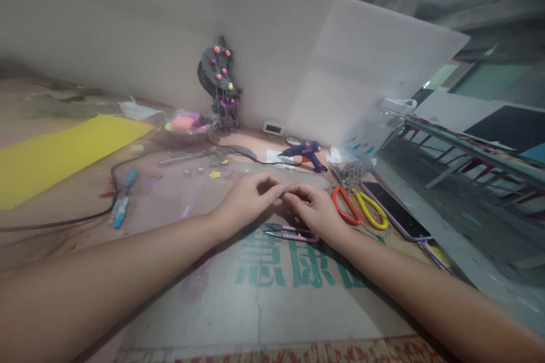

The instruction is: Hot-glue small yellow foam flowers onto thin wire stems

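Pink-handled snips (286, 233) lie mid-counter (242, 139), partly hidden below the right hand (320, 212), perhaps placed there for easy reach. Above them, the right fingertips meet those of the left hand (247, 198); whether either grip is closed on something small cannot be told. Toward the far edge rests a glue gun (304, 150), likely set there to leave elbow room. Scissors (353, 204) and a phone (395, 210) line the right edge; a yellow sheet (68, 159) spreads at left. By the wall (128, 28) stands a moon-shaped ornament (208, 71), seemingly out of harm's way.
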Motion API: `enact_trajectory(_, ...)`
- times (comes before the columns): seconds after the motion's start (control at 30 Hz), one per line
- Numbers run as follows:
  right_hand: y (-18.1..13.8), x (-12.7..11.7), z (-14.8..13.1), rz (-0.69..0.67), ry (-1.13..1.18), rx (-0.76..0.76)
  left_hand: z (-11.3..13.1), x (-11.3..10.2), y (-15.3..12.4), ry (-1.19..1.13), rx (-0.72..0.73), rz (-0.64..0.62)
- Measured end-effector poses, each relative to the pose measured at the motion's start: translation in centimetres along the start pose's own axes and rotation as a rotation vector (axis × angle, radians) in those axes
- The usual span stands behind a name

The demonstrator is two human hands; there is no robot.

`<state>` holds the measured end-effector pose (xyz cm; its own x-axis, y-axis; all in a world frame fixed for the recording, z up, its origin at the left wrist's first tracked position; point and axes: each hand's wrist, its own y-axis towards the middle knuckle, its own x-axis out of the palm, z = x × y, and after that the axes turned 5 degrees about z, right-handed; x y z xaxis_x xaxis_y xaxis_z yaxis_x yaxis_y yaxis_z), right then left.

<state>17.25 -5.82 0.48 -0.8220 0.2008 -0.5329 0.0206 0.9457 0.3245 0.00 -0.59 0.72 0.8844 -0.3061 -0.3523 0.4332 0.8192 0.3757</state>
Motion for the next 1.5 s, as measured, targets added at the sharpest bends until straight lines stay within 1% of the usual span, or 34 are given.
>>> enact_trajectory(0.07,0.1,-0.1,0.0,0.003,-0.03,-0.041,-0.1,0.0,0.0,0.02,0.006,0.014)
enact_trajectory(0.17,0.2,-0.1,0.1,-0.029,-0.039,-0.07,-0.2,0.0,0.1,0.043,0.016,0.035)
enact_trajectory(0.27,0.4,-0.1,0.3,-0.037,-0.064,-0.089,0.0,0.0,0.0,0.039,0.027,0.02)
enact_trajectory(0.4,0.4,0.0,0.3,-0.025,-0.11,-0.092,0.1,0.0,-0.1,0.005,0.027,-0.008)
enact_trajectory(0.5,0.3,0.0,0.3,-0.039,-0.12,-0.096,-0.6,0.2,0.0,-0.059,0.028,-0.027)
enact_trajectory(0.53,0.3,0.1,0.3,-0.044,-0.119,-0.092,-0.9,0.2,0.1,-0.104,0.007,-0.026)
enact_trajectory(0.63,0.4,0.2,0.6,-0.045,-0.126,-0.092,-1.8,0.5,0.3,-0.221,-0.042,0.027)
enact_trajectory(0.7,0.5,0.2,0.8,-0.032,-0.134,-0.109,-2.2,0.6,0.5,-0.24,-0.06,0.077)
enact_trajectory(0.77,0.6,0.1,1.0,-0.013,-0.14,-0.124,-2.4,0.6,0.6,-0.184,-0.058,0.134)
enact_trajectory(0.97,0.9,-0.2,1.0,0.014,-0.126,-0.127,-2.7,0.5,0.7,-0.043,-0.04,0.158)
enact_trajectory(1.27,0.8,-0.2,0.7,0.009,-0.088,-0.124,-2.6,0.2,0.9,0.056,-0.044,0.114)
enact_trajectory(1.5,0.8,-0.3,0.5,0.004,-0.064,-0.095,-2.0,0.4,0.6,0.041,-0.078,0.069)
